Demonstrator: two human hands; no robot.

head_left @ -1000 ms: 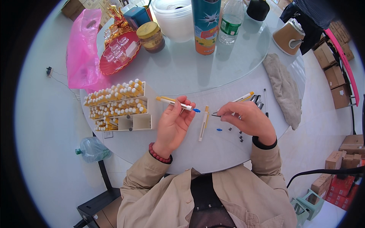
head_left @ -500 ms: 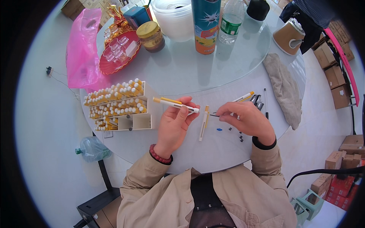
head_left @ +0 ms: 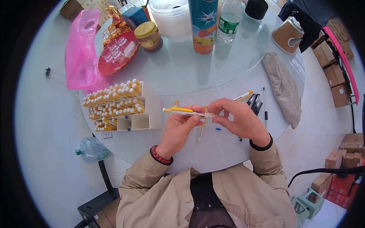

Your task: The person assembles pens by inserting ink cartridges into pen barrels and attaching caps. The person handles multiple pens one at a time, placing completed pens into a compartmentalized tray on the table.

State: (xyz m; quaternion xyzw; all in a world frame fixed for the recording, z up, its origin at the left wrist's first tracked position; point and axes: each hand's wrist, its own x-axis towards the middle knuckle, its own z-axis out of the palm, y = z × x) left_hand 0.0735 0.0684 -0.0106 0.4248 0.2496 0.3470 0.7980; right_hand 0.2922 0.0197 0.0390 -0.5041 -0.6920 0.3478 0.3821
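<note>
My left hand [head_left: 176, 131] holds a white and yellow pen [head_left: 181, 110] level above the table, thumb on the near side of its barrel. At the pen's right end, the thumb and forefinger of my right hand [head_left: 243, 118] are pinched on the tip. Whether a thin part is also between those fingers, I cannot tell. Beneath my hands lies another white and yellow pen [head_left: 200, 133], partly covered. A small blue piece [head_left: 218, 129] lies just right of it, and small black pieces [head_left: 240, 139] show below my right hand.
A cream rack [head_left: 155, 110] on the left holds many yellow pens with white ends. Several black pens [head_left: 255, 103], a yellow and white pen [head_left: 244, 95] and a grey cloth [head_left: 283, 89] lie right. Behind stand a spray can [head_left: 204, 28], a bottle [head_left: 229, 24] and a jar [head_left: 148, 37].
My right hand has moved left to the pen's tip; the thin dark thing in its fingers no longer shows. My left hand has shifted slightly right and lower with the pen.
</note>
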